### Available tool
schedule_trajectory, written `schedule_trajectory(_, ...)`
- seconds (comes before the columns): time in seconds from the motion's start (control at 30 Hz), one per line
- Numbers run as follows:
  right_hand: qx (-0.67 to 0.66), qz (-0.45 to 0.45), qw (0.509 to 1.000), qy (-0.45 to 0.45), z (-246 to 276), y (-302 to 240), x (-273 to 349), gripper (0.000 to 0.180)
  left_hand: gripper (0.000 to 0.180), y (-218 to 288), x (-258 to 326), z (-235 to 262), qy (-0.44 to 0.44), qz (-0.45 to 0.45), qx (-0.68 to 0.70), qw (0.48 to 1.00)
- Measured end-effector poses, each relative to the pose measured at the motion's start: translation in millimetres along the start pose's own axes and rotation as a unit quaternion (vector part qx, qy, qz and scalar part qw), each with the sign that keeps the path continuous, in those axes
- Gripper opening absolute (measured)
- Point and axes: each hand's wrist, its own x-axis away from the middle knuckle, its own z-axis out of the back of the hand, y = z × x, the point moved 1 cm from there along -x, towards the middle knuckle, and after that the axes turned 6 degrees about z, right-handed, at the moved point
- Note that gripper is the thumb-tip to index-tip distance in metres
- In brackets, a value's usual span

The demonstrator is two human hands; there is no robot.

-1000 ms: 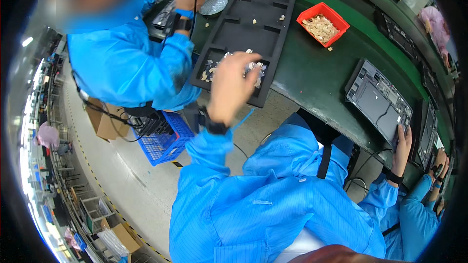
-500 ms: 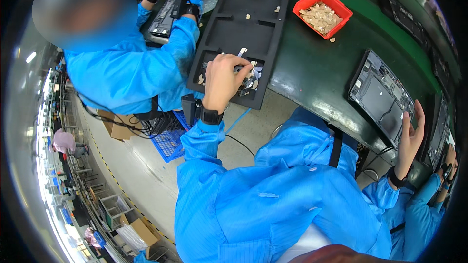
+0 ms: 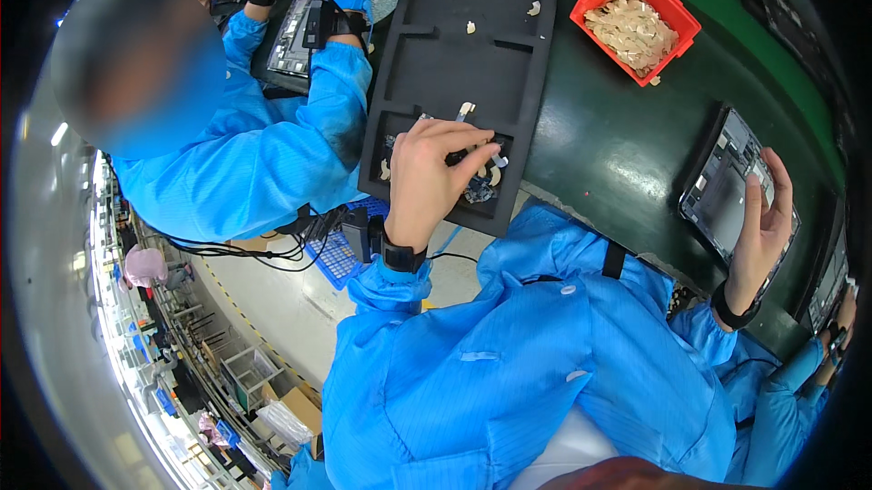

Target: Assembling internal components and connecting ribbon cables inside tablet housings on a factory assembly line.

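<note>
My left hand (image 3: pixel 427 177) reaches into the near compartment of a long black foam tray (image 3: pixel 454 63). Its fingers curl over a heap of small white and dark parts (image 3: pixel 481 183), with thumb and fingertips pinched together in the heap. At the right, my right hand (image 3: pixel 761 222) grips the right edge of an opened flat tablet-like device (image 3: pixel 722 190) that lies on the dark green bench (image 3: pixel 609 145). Both my forearms are in blue sleeves with black wristbands.
A red bin (image 3: pixel 634 22) of pale parts stands behind the tray. A person in blue (image 3: pixel 263 145) works to my left, hands on another device (image 3: pixel 295 27). A blue crate (image 3: pixel 341 249) sits on the floor below the bench. Another device (image 3: pixel 831 277) lies far right.
My left hand has stayed in the same tray compartment, its fingers closing into the parts. My right hand has slid up along the device's edge. My head has leaned closer to the bench.
</note>
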Motion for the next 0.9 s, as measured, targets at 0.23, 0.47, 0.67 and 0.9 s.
schedule_trajectory(0.23, -0.007, 0.032, 0.999, -0.031, 11, -10, 17, 0.034, 0.02, 13, 12, 9, 0.106, 0.044, 0.063, 0.991)
schedule_trajectory(0.47, -0.111, 0.099, 0.972, -0.184, -26, -65, 40, 0.036, 0.03, 108, 9, -9, 0.083, -0.012, 0.345, 0.935)
schedule_trajectory(0.67, -0.175, 0.046, 0.974, -0.136, -19, -51, 56, 0.019, 0.03, 170, 16, -64, -0.054, -0.022, 0.497, 0.866)
schedule_trajectory(0.9, -0.248, -0.018, 0.962, -0.114, 7, -26, 59, 0.015, 0.024, 200, 14, -113, -0.113, -0.009, 0.569, 0.814)
